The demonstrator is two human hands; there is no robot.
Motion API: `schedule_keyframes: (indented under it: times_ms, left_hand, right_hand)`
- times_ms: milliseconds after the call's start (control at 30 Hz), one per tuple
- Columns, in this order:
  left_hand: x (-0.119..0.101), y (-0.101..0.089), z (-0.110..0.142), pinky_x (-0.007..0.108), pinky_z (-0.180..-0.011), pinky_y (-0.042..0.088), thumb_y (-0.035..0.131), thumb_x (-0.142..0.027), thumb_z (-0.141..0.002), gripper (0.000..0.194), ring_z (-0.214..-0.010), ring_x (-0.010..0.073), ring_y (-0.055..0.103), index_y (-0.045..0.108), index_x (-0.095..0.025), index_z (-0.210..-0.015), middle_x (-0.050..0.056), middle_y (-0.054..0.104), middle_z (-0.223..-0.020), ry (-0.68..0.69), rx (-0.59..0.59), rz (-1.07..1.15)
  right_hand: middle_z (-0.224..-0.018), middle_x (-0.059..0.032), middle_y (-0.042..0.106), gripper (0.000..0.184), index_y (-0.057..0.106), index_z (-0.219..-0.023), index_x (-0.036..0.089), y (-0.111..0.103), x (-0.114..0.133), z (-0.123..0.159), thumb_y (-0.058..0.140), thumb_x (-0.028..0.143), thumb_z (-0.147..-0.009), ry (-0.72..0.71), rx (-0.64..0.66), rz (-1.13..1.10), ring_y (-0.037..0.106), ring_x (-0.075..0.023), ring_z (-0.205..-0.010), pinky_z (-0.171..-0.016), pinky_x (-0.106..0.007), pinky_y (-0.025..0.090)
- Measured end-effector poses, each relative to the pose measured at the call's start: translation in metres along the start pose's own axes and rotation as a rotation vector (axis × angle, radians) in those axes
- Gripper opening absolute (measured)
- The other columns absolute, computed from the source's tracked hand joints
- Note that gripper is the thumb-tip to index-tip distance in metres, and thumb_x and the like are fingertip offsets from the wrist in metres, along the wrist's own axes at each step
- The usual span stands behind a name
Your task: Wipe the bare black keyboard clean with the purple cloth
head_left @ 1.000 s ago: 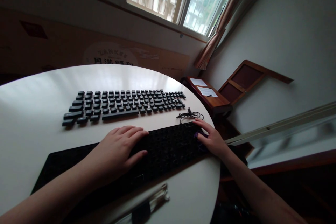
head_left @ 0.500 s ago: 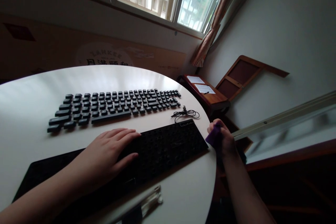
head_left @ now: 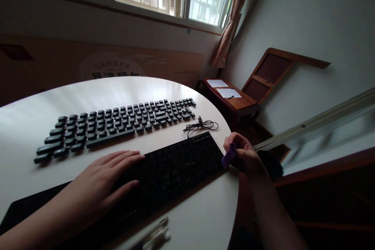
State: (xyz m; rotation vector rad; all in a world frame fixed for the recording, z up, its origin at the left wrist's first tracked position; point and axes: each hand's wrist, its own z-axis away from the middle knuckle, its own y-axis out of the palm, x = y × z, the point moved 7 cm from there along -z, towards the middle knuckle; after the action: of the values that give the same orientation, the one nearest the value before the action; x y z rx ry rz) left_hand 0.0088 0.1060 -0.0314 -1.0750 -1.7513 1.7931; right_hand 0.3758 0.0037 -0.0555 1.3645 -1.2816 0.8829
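Note:
My left hand [head_left: 99,181] lies flat, fingers stretched out, on a black keyboard base [head_left: 175,168] stripped of its keycaps. My right hand [head_left: 244,156] is curled around a small purple object [head_left: 228,156] just off the base's right end, at the table's edge. Rows of loose black keycaps [head_left: 117,123] are laid out in keyboard order on the white round table [head_left: 96,93] behind the base. A thin coiled black cable [head_left: 202,125] lies beside the keycaps' right end.
A pale object [head_left: 155,236] lies blurred at the near table edge. Right of the table stands a low wooden desk [head_left: 234,103] with papers [head_left: 230,93]. A window and curtain [head_left: 228,23] fill the back wall. A pale rail [head_left: 316,123] crosses at right.
My right hand lifted off the keyboard base's right end with the purple object and now holds it beside that end. The view shifted, so everything slid left. My left hand stays flat.

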Motion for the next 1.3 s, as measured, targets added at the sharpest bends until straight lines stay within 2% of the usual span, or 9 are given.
schedule_keyframes:
  times_ms: [233,333,467,633,800,900,1033,1200,1300]
  left_hand:
    - [0.009,0.002,0.005,0.044,-0.113,0.046,0.058,-0.059,-0.091,0.054,-0.136,0.03,0.054,0.058,-0.037,-0.141,-0.002,0.057,-0.149,-0.004,0.095,0.033]
    - [0.01,0.001,0.005,0.044,-0.112,0.047,0.061,-0.057,-0.09,0.054,-0.135,0.0307,0.055,0.058,-0.039,-0.141,-0.003,0.057,-0.149,-0.008,0.091,0.043]
    - [0.011,0.003,0.006,0.045,-0.113,0.047,0.06,-0.057,-0.09,0.056,-0.135,0.0312,0.055,0.054,-0.042,-0.144,-0.003,0.056,-0.15,-0.003,0.099,0.021]
    - [0.007,0.0,0.004,0.044,-0.112,0.048,0.06,-0.06,-0.089,0.057,-0.135,0.0304,0.055,0.054,-0.043,-0.144,-0.004,0.057,-0.149,0.006,0.081,0.008]
    - [0.002,-0.001,0.003,0.045,-0.112,0.047,0.058,-0.062,-0.089,0.057,-0.134,0.0308,0.056,0.057,-0.041,-0.141,-0.002,0.059,-0.147,0.024,0.045,0.001]
    - [0.0,0.001,0.003,0.046,-0.113,0.046,0.057,-0.063,-0.09,0.057,-0.135,0.0309,0.055,0.056,-0.038,-0.142,0.0,0.059,-0.148,0.036,0.042,0.001]
    - [-0.003,0.0,0.003,0.047,-0.112,0.046,0.055,-0.064,-0.091,0.058,-0.134,0.0312,0.055,0.057,-0.035,-0.141,0.002,0.06,-0.146,0.042,0.038,0.019]
    - [-0.009,-0.003,0.001,0.047,-0.112,0.045,0.053,-0.066,-0.091,0.058,-0.133,0.0315,0.056,0.061,-0.033,-0.138,0.004,0.062,-0.144,0.025,0.029,0.027]
    - [-0.013,-0.005,0.001,0.048,-0.112,0.044,0.051,-0.065,-0.092,0.058,-0.133,0.0314,0.056,0.061,-0.031,-0.138,0.005,0.062,-0.144,0.018,0.028,0.036]
  right_hand:
    - [-0.08,-0.001,0.058,0.009,0.065,-0.078,0.021,0.011,0.004,-0.004,0.073,0.024,-0.075,0.015,0.119,0.147,0.053,-0.0166,-0.077,-0.067,-0.027,0.041]
    - [-0.082,-0.0014,0.06,0.008,0.067,-0.08,0.021,0.015,0.006,-0.003,0.071,0.018,-0.075,0.036,0.136,0.229,0.055,-0.0166,-0.078,-0.068,-0.027,0.042]
    - [-0.082,-0.0014,0.063,0.016,0.068,-0.085,0.02,0.024,0.006,0.0,0.071,0.009,-0.074,0.095,0.161,0.338,0.057,-0.0151,-0.073,-0.065,-0.026,0.043]
    - [-0.082,-0.0014,0.064,0.012,0.068,-0.086,0.019,0.027,0.009,0.001,0.068,0.013,-0.077,0.111,0.186,0.42,0.057,-0.015,-0.073,-0.065,-0.026,0.043]
    - [-0.082,-0.0011,0.061,0.01,0.067,-0.082,0.019,0.033,0.015,-0.001,0.065,0.012,-0.076,0.065,0.249,0.513,0.057,-0.0161,-0.077,-0.07,-0.028,0.044]
    - [-0.083,-0.0002,0.059,0.011,0.066,-0.081,0.02,0.039,0.018,-0.001,0.065,0.011,-0.075,0.04,0.246,0.586,0.056,-0.0159,-0.078,-0.071,-0.028,0.043]
    - [-0.085,0.0007,0.058,0.013,0.063,-0.085,0.02,0.045,0.015,0.001,0.065,0.011,-0.076,0.082,0.223,0.688,0.056,-0.0157,-0.079,-0.07,-0.027,0.044]
    - [-0.094,-0.0001,0.061,0.026,0.06,-0.103,0.023,0.045,0.014,0.003,0.066,0.016,-0.078,0.138,0.196,0.882,0.06,-0.0179,-0.087,-0.077,-0.028,0.048]
    - [-0.126,-0.0061,0.055,0.058,0.055,-0.133,0.028,0.04,0.022,0.002,0.072,0.024,-0.077,0.146,0.156,1.06,0.061,-0.0243,-0.111,-0.094,-0.036,0.049]
